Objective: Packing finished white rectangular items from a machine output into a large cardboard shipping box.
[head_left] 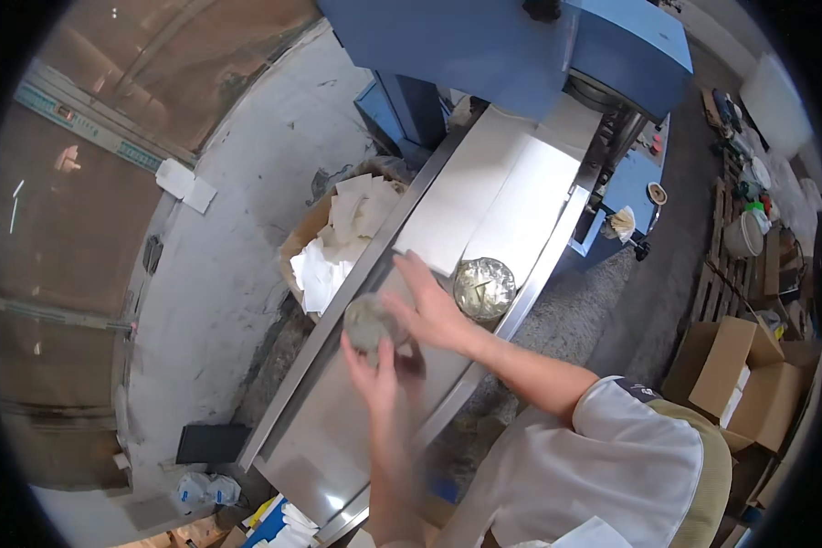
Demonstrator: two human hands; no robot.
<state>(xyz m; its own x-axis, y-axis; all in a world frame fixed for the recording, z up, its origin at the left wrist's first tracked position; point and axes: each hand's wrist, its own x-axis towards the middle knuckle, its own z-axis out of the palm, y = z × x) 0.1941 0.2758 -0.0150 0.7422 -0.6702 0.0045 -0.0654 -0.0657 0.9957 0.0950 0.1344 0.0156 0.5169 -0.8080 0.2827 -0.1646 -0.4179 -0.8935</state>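
Both my hands meet over a long steel table (329, 429). My left hand (373, 373) comes up from the lower edge and cups a small round greyish bundle (367, 321) from below. My right hand (429, 310) reaches in from the right with its fingers spread, and its palm rests against the same bundle. A second round bundle in clear shiny wrap (484, 286) lies on the table just right of my right hand. Two rows of stacked white paper (489, 196) run along the table from the blue machine (511, 46) toward my hands.
A cardboard box of loose white sheets (338, 242) stands on the floor left of the table. Several cardboard boxes (740, 374) sit at the right, beside wooden pallets (721, 283) with buckets. A black flat item (212, 443) and plastic bags (201, 489) lie near the table's near end.
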